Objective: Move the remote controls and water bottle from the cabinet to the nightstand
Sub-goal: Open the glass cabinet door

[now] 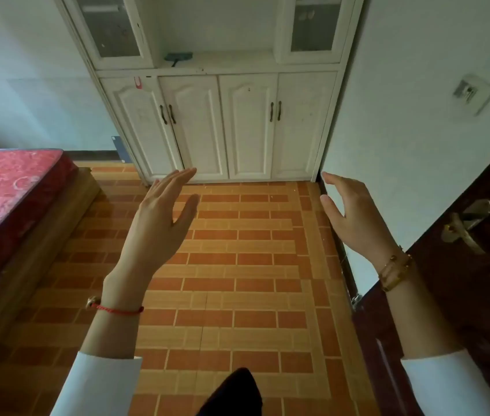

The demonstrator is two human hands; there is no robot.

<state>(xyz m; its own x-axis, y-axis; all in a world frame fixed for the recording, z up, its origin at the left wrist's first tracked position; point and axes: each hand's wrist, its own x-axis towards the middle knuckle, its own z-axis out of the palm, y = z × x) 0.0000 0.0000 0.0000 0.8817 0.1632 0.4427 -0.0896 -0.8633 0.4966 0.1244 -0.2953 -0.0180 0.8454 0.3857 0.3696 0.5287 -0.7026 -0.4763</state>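
Note:
A white cabinet (246, 127) stands against the far wall, its lower doors shut, with glass-fronted upper doors at either side of an open shelf. On that shelf lies a teal object (178, 57) with a dark cord. I cannot make out any remote control or water bottle. My left hand (161, 219) is raised over the floor, fingers apart, holding nothing. My right hand (350, 213) is raised at the right, also open and empty. Both hands are well short of the cabinet. No nightstand is in view.
A bed with a red mattress (6, 193) on a wooden frame fills the left side. A dark door (477, 280) with a metal handle (467, 226) stands at the right. Orange tiled floor (237, 265) lies between me and the cabinet. A wall switch (471, 93) sits at the right.

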